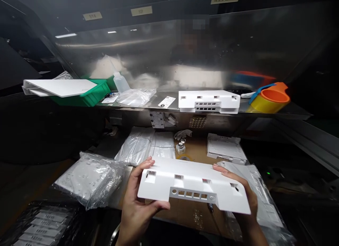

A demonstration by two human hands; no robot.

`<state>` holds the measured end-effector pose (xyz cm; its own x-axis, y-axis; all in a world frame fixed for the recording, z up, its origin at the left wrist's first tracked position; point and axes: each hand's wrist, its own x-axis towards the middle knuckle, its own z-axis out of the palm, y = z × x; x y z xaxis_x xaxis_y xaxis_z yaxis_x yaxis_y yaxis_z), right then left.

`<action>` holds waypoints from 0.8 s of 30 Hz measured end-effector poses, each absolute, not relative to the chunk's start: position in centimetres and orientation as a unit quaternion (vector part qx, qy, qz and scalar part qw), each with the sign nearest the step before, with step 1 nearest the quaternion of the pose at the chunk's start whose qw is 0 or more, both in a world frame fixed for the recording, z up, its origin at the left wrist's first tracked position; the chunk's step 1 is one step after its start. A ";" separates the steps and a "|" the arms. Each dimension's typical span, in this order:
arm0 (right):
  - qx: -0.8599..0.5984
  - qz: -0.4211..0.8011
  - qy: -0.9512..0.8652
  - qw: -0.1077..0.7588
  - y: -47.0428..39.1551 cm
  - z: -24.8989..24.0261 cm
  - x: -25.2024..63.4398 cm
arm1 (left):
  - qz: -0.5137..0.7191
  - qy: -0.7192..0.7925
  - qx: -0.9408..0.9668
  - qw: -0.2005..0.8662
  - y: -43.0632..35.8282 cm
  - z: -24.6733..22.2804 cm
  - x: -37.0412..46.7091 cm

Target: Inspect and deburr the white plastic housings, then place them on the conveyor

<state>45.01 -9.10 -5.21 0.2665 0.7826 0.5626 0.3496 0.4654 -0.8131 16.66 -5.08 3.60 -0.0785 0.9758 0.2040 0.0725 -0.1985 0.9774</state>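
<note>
A white plastic router housing (161, 187), with a grey strip of port openings along its near edge, is held up above the workbench. My left hand (137, 200) grips its left end, thumb below and fingers over the top. Around the right end wraps my right hand (243, 193), its fingertips on the upper edge and its thumb hidden. Behind the housing, a similar white part (225, 148) lies on the cardboard-covered bench. Bagged white parts (87, 177) lie to the left, and another bagged part (256, 193) lies to the right.
A steel shelf (169, 104) carries a green bin (92, 94), a squeeze bottle (121, 82), another white housing (209, 101) and orange and yellow tape rolls (272, 97). Below it are stacked plastic bags (140, 143), a pump bottle (180, 146) and a glove (182, 134).
</note>
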 end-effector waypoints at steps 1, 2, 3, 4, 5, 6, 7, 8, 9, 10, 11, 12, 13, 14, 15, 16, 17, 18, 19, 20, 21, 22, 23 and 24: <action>-0.482 0.168 -0.584 0.631 -9.2 -5.4 45.1 | 0.566 0.474 0.518 0.431 -5.0 3.6 16.7; -0.474 0.158 -0.590 0.634 -9.3 -5.5 45.3 | 0.584 0.458 0.480 0.469 -4.8 3.5 16.7; -0.465 0.142 -0.598 0.637 -9.5 -5.6 45.4 | 0.595 0.437 0.426 0.522 -4.6 3.5 16.6; -0.459 0.121 -0.606 0.638 -9.7 -5.6 45.4 | 0.592 0.415 0.364 0.587 -4.3 3.4 16.4; -0.456 0.099 -0.616 0.635 -10.0 -5.5 45.4 | 0.570 0.393 0.304 0.654 -4.1 3.3 16.2; -0.453 0.073 -0.629 0.628 -10.1 -5.4 45.4 | 0.531 0.376 0.254 0.716 -3.8 3.1 15.8; -0.450 0.047 -0.640 0.621 -10.2 -5.3 45.3 | 0.480 0.360 0.218 0.769 -3.5 2.9 15.5; -0.446 0.025 -0.653 0.612 -10.3 -5.2 45.1 | 0.431 0.340 0.198 0.812 -3.3 2.6 15.2; -0.443 0.012 -0.662 0.604 -10.2 -5.2 45.0 | 0.394 0.312 0.193 0.843 -3.1 2.4 14.9; -0.440 0.009 -0.665 0.603 -10.0 -5.2 44.9 | 0.375 0.282 0.197 0.861 -3.0 2.1 14.7; -0.446 0.021 -0.653 0.611 -9.9 -5.2 44.7 | 0.377 0.254 0.205 0.866 -3.0 1.8 14.5; -0.467 0.047 -0.624 0.625 -9.7 -5.3 44.7 | 0.393 0.234 0.215 0.863 -3.1 1.6 14.4; -0.501 0.086 -0.582 0.634 -9.7 -5.4 44.7 | 0.416 0.224 0.228 0.851 -3.2 1.4 14.3; -0.539 0.132 -0.534 0.638 -9.8 -5.6 44.8 | 0.439 0.227 0.244 0.835 -3.3 1.2 14.2; -0.571 0.184 -0.488 0.634 -10.0 -5.9 44.9 | 0.458 0.238 0.264 0.815 -3.4 1.1 14.0; -0.591 0.235 -0.453 0.625 -10.4 -6.2 45.2 | 0.472 0.253 0.286 0.794 -3.5 1.0 13.9; -0.598 0.284 -0.434 0.611 -11.0 -6.5 45.5 | 0.483 0.271 0.306 0.774 -3.6 0.8 13.6; -0.592 0.324 -0.431 0.599 -11.6 -6.9 45.8 | 0.491 0.290 0.324 0.755 -3.7 0.7 13.4; -0.579 0.356 -0.436 0.590 -12.2 -7.3 46.1 | 0.499 0.309 0.337 0.736 -3.8 0.6 13.2; -0.566 0.377 -0.442 0.584 -12.7 -7.5 46.2 | 0.506 0.328 0.345 0.720 -3.9 0.5 13.0; -0.560 0.389 -0.447 0.579 -13.2 -7.7 46.3 | 0.511 0.346 0.346 0.706 -3.9 0.3 12.9; -0.556 0.395 -0.451 0.575 -13.5 -7.6 46.2 | 0.517 0.362 0.346 0.694 -4.0 0.2 12.8; -0.554 0.397 -0.453 0.575 -13.7 -7.5 46.0 | 0.526 0.371 0.345 0.683 -4.0 0.1 12.8; -0.551 0.398 -0.455 0.575 -13.8 -7.2 45.8 | 0.534 0.373 0.345 0.675 -4.0 0.1 12.8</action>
